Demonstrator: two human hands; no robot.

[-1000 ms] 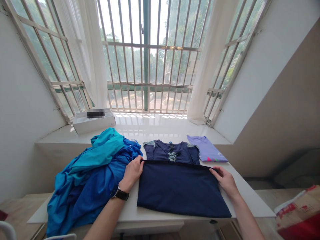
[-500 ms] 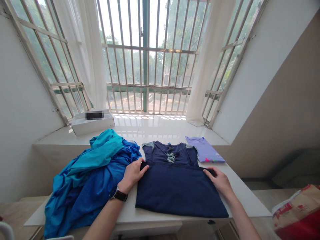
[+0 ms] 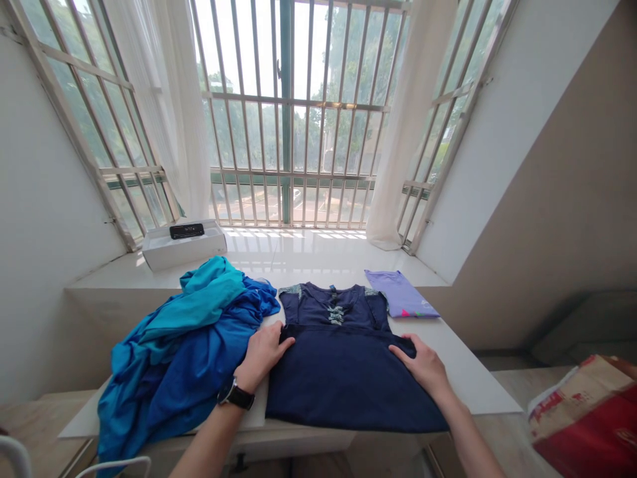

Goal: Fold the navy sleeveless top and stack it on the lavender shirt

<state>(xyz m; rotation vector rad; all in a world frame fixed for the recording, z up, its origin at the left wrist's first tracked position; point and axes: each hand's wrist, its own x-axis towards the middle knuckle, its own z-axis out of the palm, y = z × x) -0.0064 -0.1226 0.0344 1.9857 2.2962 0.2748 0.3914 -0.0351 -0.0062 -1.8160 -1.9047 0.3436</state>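
A navy blue shirt (image 3: 343, 372) lies flat on the white table (image 3: 472, 378), its lower part folded up over the chest. My left hand (image 3: 263, 352), with a black watch on the wrist, pinches the left end of the fold edge. My right hand (image 3: 421, 365) grips the right end of the same edge, thumb on top. A patterned neckline of the shirt shows beyond the fold.
A heap of blue and teal clothes (image 3: 184, 345) lies left of the shirt. A folded lilac garment (image 3: 401, 302) rests at the table's far right. A white box (image 3: 184, 244) sits on the window sill. A red and tan bag (image 3: 587, 418) is at lower right.
Both hands have drawn slightly closer together along the fold edge, the right hand moving left. The view has shifted a little to the right.
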